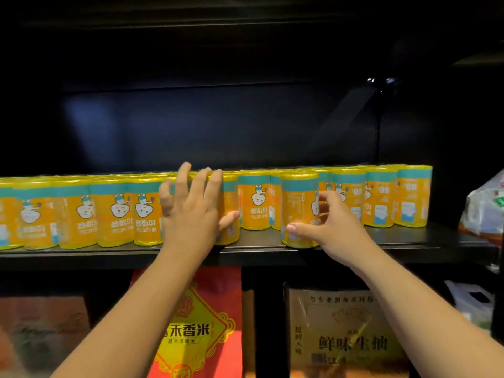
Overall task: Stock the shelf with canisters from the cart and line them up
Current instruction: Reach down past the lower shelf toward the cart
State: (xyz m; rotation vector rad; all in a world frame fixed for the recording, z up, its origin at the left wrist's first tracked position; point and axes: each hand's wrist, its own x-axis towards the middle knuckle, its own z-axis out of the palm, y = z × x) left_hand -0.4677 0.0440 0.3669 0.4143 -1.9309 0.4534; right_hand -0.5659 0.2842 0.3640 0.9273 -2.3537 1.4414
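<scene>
Your left hand point(191, 211) presses spread fingers flat against the yellow canister row point(81, 211) on the black shelf point(259, 252) — your right hand point(332, 230) grips the forward canister point(298, 203), thumb and fingers curled round it.

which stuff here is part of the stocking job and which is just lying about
Job:
canister row, pressed by the left hand
front canister, gripped by the right hand
shelf

Lying about:
red bag below the shelf
brown box below the shelf
plastic bag at the right end of the shelf
</scene>
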